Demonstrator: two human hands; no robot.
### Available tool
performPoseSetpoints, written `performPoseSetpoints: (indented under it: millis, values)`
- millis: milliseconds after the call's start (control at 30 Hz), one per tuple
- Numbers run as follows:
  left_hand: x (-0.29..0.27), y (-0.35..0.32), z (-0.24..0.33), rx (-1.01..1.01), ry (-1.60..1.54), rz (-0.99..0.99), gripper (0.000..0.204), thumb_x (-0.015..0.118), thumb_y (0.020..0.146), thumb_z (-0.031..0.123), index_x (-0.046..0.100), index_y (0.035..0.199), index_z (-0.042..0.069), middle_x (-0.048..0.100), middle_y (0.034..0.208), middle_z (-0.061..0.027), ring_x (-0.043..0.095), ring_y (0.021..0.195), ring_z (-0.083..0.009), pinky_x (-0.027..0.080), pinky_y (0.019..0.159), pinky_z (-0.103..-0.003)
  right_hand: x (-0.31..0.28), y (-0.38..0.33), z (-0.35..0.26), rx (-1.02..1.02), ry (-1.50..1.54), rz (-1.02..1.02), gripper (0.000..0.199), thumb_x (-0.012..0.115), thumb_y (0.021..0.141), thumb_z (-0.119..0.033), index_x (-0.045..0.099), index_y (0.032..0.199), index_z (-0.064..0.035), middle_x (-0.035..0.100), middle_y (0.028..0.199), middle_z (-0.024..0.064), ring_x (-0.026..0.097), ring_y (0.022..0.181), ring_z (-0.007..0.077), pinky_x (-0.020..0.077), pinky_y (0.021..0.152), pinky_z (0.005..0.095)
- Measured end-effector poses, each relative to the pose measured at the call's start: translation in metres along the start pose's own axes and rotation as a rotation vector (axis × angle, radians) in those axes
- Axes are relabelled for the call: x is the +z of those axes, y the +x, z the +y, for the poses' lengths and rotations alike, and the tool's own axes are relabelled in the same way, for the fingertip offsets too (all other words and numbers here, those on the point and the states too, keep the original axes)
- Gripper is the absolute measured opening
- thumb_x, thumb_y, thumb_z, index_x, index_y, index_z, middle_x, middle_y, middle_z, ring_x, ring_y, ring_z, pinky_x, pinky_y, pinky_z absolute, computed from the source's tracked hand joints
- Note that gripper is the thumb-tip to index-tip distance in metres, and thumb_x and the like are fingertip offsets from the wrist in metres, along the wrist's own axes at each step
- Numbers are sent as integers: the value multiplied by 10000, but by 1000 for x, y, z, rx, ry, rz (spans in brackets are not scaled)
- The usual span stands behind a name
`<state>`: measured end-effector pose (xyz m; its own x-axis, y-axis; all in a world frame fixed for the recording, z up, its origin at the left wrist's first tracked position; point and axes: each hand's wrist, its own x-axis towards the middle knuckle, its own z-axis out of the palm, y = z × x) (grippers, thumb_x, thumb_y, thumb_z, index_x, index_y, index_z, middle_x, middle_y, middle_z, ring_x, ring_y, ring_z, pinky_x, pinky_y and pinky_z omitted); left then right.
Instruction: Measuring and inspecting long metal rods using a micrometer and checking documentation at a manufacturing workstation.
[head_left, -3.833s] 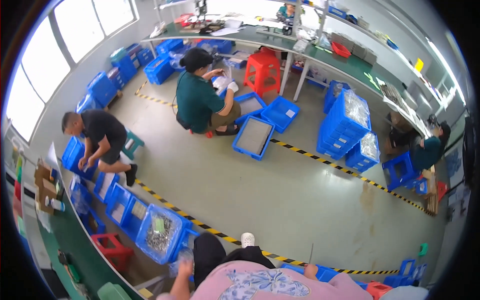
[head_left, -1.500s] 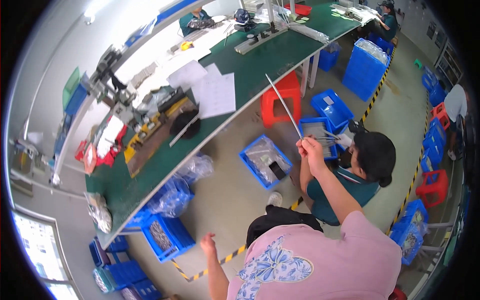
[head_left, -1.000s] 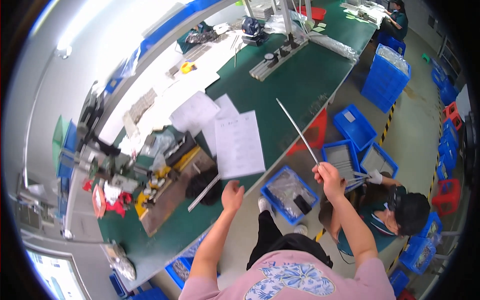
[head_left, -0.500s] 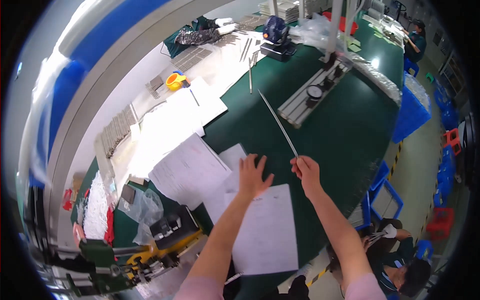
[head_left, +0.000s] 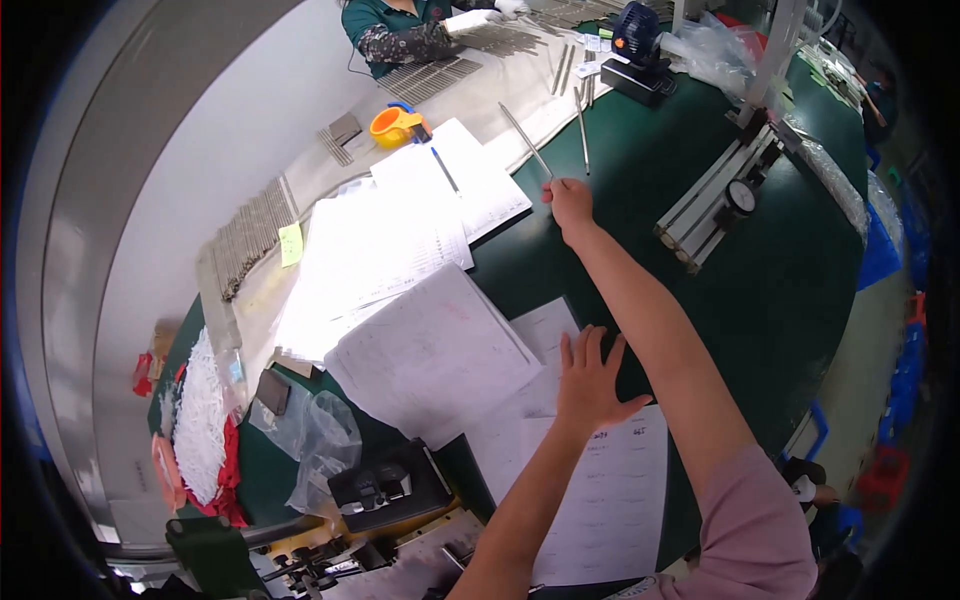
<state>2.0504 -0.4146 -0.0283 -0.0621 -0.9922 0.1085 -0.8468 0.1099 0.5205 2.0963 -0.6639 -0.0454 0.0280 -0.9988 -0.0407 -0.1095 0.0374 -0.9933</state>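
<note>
My right hand [head_left: 570, 208] is stretched far out over the green table, its fingers closed on one end of a thin metal rod [head_left: 523, 137]. The rod slants up and left, reaching over the pale cloth [head_left: 528, 85]. A second thin rod [head_left: 583, 132] lies just right of it, across the cloth's edge. My left hand [head_left: 590, 385] is open, fingers spread, over the top of a printed sheet [head_left: 612, 500]. Left of that hand lies a thick stack of papers [head_left: 430, 350]. More white sheets [head_left: 375, 235] with a blue pen [head_left: 446, 170] spread beyond it.
A dial gauge [head_left: 740, 197] sits on a railed metal fixture at right. A dark fan [head_left: 638, 35] stands at the back. A person in white gloves [head_left: 405, 35] works at the cloth's far side. Nearer left are a yellow tape roll [head_left: 393, 126], rows of rods [head_left: 255, 235] and plastic bags [head_left: 325, 440].
My right hand has carried the rod away from me and leftward, to the cloth. My left hand stays open on the papers. The whole view has shifted.
</note>
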Motion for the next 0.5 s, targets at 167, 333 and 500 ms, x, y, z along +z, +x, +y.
performPoseSetpoints:
  millis: [167, 333, 500]
  values:
    - [8, 1, -3, 3, 46, 12, 817, 666, 620, 506, 420, 1271, 79, 330, 1289, -182, 258, 1252, -356, 110, 1047, -583, 26, 15, -7, 99, 75, -2, 247, 494, 857, -170, 660, 832, 11, 648, 716, 96, 604, 665, 164, 447, 653, 291]
    - [14, 4, -4, 11, 120, -61, 824, 658, 624, 517, 410, 1281, 86, 323, 1308, -179, 254, 1259, -351, 100, 1047, -582, 25, 28, -8, 225, -96, 75, 331, 535, 842, -275, 663, 739, 12, 648, 652, 96, 614, 560, 178, 456, 588, 314]
    - [10, 11, 8, -6, -17, 52, 826, 673, 578, 519, 455, 1227, 56, 347, 1274, -173, 260, 1259, -336, 94, 1056, -568, -4, 23, -13, 154, -141, -43, 453, 496, 847, -386, 652, 700, 12, 631, 613, 95, 603, 548, 178, 448, 572, 327]
